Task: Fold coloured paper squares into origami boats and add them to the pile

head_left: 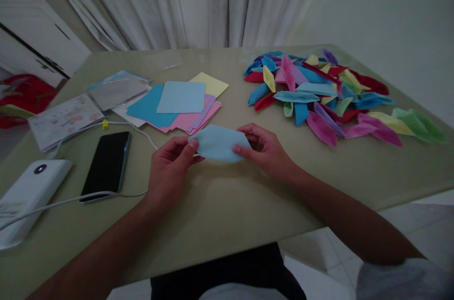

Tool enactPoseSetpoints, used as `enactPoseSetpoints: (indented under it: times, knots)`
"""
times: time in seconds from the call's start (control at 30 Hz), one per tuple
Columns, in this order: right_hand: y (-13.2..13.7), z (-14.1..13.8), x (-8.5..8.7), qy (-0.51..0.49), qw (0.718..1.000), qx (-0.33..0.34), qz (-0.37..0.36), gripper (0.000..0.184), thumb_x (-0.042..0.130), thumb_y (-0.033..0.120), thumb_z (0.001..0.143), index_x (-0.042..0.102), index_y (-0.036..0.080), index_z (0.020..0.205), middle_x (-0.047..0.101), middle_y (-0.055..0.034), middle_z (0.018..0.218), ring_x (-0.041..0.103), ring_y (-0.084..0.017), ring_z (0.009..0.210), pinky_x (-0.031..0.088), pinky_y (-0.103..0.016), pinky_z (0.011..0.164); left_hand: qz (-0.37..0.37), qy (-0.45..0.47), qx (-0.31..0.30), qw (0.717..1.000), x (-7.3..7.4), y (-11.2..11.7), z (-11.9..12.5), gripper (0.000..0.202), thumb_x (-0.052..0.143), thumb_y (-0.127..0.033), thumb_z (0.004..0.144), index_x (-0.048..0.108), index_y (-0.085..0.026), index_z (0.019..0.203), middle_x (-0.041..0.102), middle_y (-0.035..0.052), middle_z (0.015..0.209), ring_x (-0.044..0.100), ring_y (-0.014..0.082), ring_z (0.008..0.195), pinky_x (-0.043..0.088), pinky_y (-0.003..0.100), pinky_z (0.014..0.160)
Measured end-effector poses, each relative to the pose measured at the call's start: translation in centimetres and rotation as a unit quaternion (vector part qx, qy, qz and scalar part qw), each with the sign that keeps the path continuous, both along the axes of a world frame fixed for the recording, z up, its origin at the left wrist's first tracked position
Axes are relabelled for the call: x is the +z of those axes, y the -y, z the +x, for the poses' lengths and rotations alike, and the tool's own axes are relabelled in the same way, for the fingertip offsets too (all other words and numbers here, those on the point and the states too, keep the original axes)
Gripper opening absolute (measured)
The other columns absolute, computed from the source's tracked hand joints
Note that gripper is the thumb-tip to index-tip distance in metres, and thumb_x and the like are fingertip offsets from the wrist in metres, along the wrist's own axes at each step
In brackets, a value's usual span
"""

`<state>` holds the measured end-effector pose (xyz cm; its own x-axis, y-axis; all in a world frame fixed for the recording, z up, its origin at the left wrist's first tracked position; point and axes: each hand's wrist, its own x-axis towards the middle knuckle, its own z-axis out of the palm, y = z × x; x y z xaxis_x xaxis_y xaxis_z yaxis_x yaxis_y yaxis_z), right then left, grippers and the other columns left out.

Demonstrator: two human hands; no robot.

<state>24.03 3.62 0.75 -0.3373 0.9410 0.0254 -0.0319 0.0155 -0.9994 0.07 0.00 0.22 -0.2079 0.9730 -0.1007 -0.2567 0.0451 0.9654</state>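
A light blue sheet of folded paper (222,144) is held just above the table, its outline roughly six-sided. My left hand (172,165) pinches its left end, thumb on top and fingers underneath. At the right end, my right hand (266,151) grips it the same way, with the thumb pressed on the face. Beyond the left hand lies a fanned stack of square coloured paper, with a light blue square (181,97) on top and yellow (211,84), teal, pink and purple sheets under it. The underside of the held paper is hidden.
A heap of folded paper pieces (312,87) in many colours spreads over the table's right side. To the left are a black phone (106,165), a white power bank (33,196) with a white cable (71,199), and printed paper packets (67,118). The table's near edge runs below my forearms.
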Motion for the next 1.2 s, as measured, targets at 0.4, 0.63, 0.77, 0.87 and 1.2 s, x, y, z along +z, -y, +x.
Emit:
enactPoseSetpoints:
  times: [0.4,0.63,0.77,0.87,1.2]
  knots:
    - [-1.2,0.1,-0.1,-0.031,0.994,-0.105,0.018,0.045,0.096,0.045,0.077,0.065,0.022,0.102,0.076,0.0005,0.083,0.069,-0.014,0.07,0.057,-0.026,0.062,0.013,-0.048,-0.002,0.999,-0.6,-0.8,-0.8,0.037,0.096,-0.044,0.077,0.074,-0.021,0.096,0.077,0.0002,0.085,0.073,0.0147,0.072,0.064,0.026,0.066]
    - [-1.3,0.1,-0.4,-0.032,0.99,-0.128,0.043,0.047,0.1,0.044,0.072,0.063,0.022,0.09,0.071,0.0019,0.081,0.067,-0.014,0.072,0.059,-0.027,0.067,0.018,-0.01,-0.007,1.0,-0.5,-0.7,-0.5,0.039,0.101,-0.04,0.07,0.072,-0.02,0.086,0.072,-0.0027,0.079,0.069,0.0118,0.07,0.065,0.024,0.069]
    - [-1.2,0.0,-0.5,-0.021,0.993,-0.108,0.043,0.048,0.101,0.043,0.07,0.063,0.023,0.092,0.072,0.0012,0.084,0.07,-0.015,0.075,0.06,-0.029,0.069,0.016,-0.01,-0.002,1.0,-0.9,-0.4,-0.3,0.032,0.098,-0.04,0.074,0.075,-0.021,0.085,0.076,-0.0012,0.085,0.072,0.0131,0.075,0.066,0.028,0.075]
    - [-1.1,-0.1,-0.6,-0.024,0.995,-0.09,0.029,0.051,0.101,0.042,0.07,0.061,0.024,0.096,0.073,0.0016,0.086,0.072,-0.016,0.076,0.059,-0.028,0.068,0.021,-0.032,0.013,0.999,-1.0,-0.4,-0.3,0.027,0.095,-0.041,0.077,0.077,-0.021,0.085,0.078,0.0,0.087,0.074,0.0145,0.077,0.066,0.03,0.078]
    - [-0.5,-0.2,-0.7,0.013,0.998,-0.035,0.055,0.041,0.096,0.036,0.079,0.06,0.023,0.093,0.063,0.0041,0.083,0.062,-0.012,0.069,0.053,-0.025,0.061,0.059,-0.131,0.041,0.989,0.2,-0.4,-0.4,0.02,0.091,-0.041,0.083,0.084,-0.022,0.085,0.08,0.0016,0.079,0.075,0.0185,0.074,0.063,0.03,0.073]
